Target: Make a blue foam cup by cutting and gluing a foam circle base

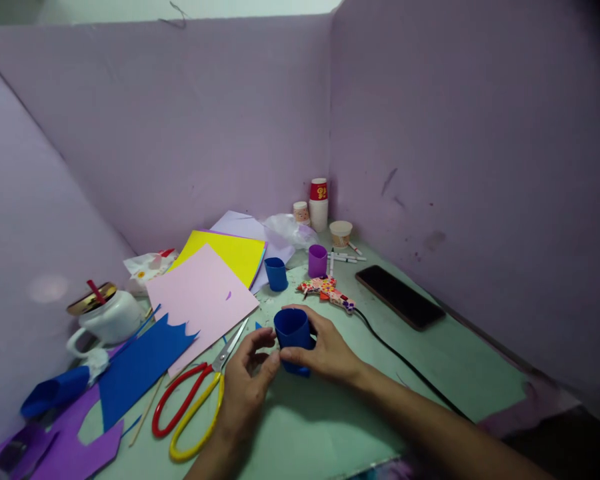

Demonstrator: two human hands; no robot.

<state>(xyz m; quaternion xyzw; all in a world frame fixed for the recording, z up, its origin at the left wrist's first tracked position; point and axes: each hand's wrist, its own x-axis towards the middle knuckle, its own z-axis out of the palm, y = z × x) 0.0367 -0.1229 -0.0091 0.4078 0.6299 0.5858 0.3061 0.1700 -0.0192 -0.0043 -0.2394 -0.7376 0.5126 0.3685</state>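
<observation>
A blue foam cup (293,328) stands upright just above the green tabletop or on it; which of the two is hard to tell. My right hand (330,347) wraps its right side, thumb across the front. On the left of the cup, my left hand (253,373) has its fingers curled and apart, thumb tip close to the right thumb. Scissors (219,363) with red and yellow handles lie open beside my left wrist. Behind the cup are a smaller blue cup (276,274), a purple cup (317,261) and a patterned glue gun (326,291).
A phone (400,297) and the black cord (410,363) lie at right. Pink sheet (205,300), yellow sheet (230,253), blue sheet (143,367) and purple scraps (80,433) cover the left. A white mug (113,320) stands there; paper cups (319,213) are at the back corner.
</observation>
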